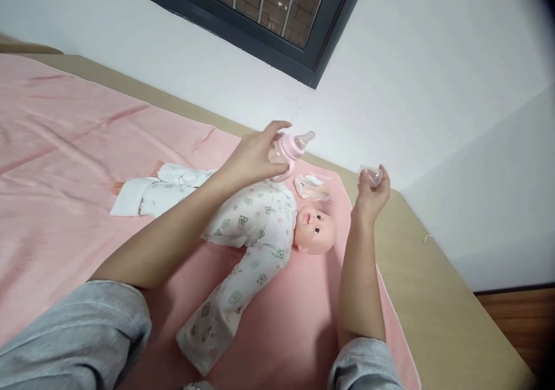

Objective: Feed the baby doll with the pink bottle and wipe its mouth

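Note:
My left hand (260, 153) is wrapped round a pink baby bottle (289, 147), its clear teat pointing up and to the right. Apart from it, my right hand (373, 190) grips a small clear bottle cap (370, 175) over the wooden edge. Below both hands a baby doll (260, 216) lies on its back in white printed clothes, its head toward the right. Beside the doll's head rests a crumpled clear plastic packet (310, 188).
A pink sheet (65, 147) covers most of the wooden surface (416, 251). Behind it rises a white wall (433, 60) with a dark-framed window (303, 60). Near the right edge lies a small white bit of string (428, 238).

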Demonstrator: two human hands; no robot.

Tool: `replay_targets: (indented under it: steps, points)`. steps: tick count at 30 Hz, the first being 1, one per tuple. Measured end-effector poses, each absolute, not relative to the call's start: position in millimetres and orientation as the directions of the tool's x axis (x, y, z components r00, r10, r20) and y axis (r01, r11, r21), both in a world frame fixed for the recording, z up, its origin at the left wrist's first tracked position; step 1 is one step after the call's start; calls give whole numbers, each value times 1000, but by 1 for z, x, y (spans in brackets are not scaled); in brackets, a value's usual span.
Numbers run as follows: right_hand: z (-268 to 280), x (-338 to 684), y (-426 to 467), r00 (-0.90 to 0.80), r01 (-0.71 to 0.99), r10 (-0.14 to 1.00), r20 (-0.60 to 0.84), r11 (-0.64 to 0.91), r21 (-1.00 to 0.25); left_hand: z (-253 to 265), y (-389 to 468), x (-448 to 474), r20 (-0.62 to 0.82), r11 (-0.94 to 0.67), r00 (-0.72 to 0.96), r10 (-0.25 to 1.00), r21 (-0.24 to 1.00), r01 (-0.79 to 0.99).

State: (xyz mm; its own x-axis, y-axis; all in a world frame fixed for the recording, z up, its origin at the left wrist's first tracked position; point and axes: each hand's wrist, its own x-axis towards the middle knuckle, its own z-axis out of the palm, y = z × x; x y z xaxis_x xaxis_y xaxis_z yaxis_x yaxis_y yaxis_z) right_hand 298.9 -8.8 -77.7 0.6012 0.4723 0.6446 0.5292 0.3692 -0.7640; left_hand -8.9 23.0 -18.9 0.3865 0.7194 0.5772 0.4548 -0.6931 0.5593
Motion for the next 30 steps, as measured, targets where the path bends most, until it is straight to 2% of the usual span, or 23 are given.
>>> replay_targets:
  steps: [2, 5, 10, 17, 22, 25, 30]
  points:
    - [-55, 274, -27, 447, 586, 486, 751, 475, -656, -19, 9, -1, 575, -733, 455, 680, 533, 423]
    - [-35, 234, -55, 259, 599, 533, 805, 565, -567, -20, -6, 8, 558, -765, 524, 644, 491, 417]
    - [-30, 200, -74, 128, 495, 650, 749, 612, -616, -25, -16, 17, 544, -775, 554, 631, 479, 412]
    - [-38, 188, -72, 49, 480, 749, 661, 563, -673, -27, -19, 20, 575, -779, 528, 625, 495, 384]
    - [-41, 174, -72, 57, 390, 792, 608, 543, -744, -29, -18, 21, 600, -782, 502, 623, 484, 393]
    - [-43, 170, -71, 93, 398, 770, 631, 552, -732, -30, -20, 21, 623, -786, 481, 618, 472, 399]
    - [-38, 184, -70, 139, 531, 652, 745, 586, -612, -24, -29, 16, 634, -835, 544, 551, 408, 369]
